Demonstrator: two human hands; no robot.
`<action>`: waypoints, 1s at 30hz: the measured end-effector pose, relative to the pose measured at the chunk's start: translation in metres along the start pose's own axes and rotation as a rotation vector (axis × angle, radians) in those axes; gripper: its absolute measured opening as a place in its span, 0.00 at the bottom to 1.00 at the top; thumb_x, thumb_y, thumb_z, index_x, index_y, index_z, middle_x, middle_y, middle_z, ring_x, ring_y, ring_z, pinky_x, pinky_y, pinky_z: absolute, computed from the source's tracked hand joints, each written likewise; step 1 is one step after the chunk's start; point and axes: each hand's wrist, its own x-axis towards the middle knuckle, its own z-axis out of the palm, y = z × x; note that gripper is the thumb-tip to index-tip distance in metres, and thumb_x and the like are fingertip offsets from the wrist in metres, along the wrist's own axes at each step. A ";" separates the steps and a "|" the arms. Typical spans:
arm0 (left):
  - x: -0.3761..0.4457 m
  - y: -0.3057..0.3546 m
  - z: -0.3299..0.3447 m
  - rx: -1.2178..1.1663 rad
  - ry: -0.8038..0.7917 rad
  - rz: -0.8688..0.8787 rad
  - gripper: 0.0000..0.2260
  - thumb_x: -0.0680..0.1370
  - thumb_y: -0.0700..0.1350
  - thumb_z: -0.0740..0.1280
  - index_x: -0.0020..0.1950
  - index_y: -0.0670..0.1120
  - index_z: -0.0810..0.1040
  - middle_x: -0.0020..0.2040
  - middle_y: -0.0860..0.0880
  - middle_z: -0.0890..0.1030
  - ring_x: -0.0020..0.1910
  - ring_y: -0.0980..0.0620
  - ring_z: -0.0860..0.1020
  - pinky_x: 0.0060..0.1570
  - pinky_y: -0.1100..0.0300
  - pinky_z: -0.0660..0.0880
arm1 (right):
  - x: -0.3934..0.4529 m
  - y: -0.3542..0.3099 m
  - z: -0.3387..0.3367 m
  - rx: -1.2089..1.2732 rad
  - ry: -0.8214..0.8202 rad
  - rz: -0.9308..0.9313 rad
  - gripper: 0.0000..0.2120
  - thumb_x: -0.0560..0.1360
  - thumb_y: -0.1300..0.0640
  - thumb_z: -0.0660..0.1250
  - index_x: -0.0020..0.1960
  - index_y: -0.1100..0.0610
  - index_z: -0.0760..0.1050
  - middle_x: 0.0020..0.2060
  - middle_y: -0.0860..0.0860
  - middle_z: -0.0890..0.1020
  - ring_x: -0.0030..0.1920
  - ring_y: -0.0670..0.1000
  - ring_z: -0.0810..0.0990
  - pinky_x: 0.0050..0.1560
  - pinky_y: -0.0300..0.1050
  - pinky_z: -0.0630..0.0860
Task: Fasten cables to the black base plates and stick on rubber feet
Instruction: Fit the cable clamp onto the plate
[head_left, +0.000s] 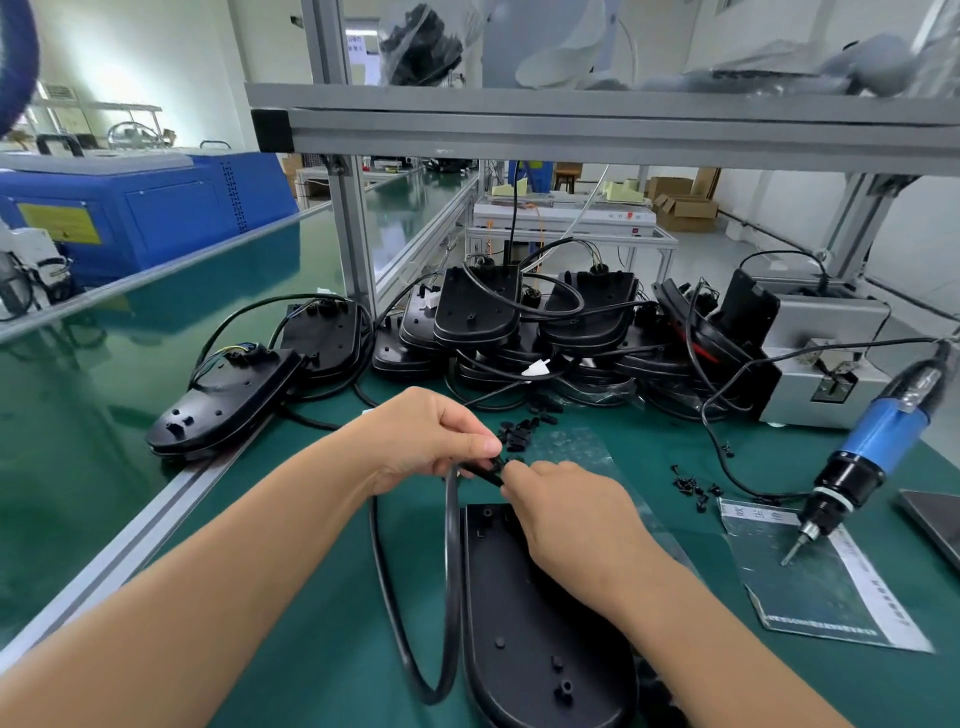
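My left hand (426, 436) and right hand (566, 514) both pinch the smooth black cable (451, 571) just above the matte, rounded base plate (540, 623); perhaps a small clip sits between my fingers; the cable loops left of the plate on the green surface (291, 597).

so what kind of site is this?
Likely an electronics assembly line: green-matted workbench with aluminium framing, a pile of black base plates with cables, and a blue electric screwdriver beside loose screws.

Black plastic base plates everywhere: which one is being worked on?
The flat black base plate lying alone directly beneath both hands, beside the looped cable; the others are stacked farther back.
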 end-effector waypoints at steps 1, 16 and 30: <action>0.001 0.001 0.000 0.021 -0.003 0.002 0.02 0.69 0.41 0.77 0.39 0.44 0.86 0.38 0.42 0.85 0.42 0.44 0.78 0.53 0.46 0.74 | 0.000 0.000 0.000 0.000 0.007 0.000 0.08 0.83 0.51 0.51 0.46 0.49 0.56 0.39 0.47 0.67 0.41 0.53 0.66 0.29 0.46 0.56; 0.004 0.003 -0.003 0.177 -0.084 0.035 0.02 0.70 0.37 0.75 0.42 0.42 0.85 0.42 0.38 0.84 0.36 0.49 0.81 0.53 0.44 0.76 | -0.002 0.001 0.008 0.001 0.049 0.048 0.12 0.84 0.46 0.47 0.52 0.51 0.67 0.41 0.47 0.71 0.45 0.52 0.71 0.36 0.46 0.60; -0.001 0.020 -0.002 0.362 -0.098 0.090 0.04 0.72 0.38 0.74 0.46 0.41 0.85 0.42 0.37 0.84 0.39 0.49 0.81 0.52 0.48 0.78 | -0.002 0.001 0.012 0.009 0.104 0.055 0.13 0.84 0.46 0.48 0.52 0.50 0.68 0.40 0.46 0.69 0.43 0.51 0.67 0.36 0.45 0.59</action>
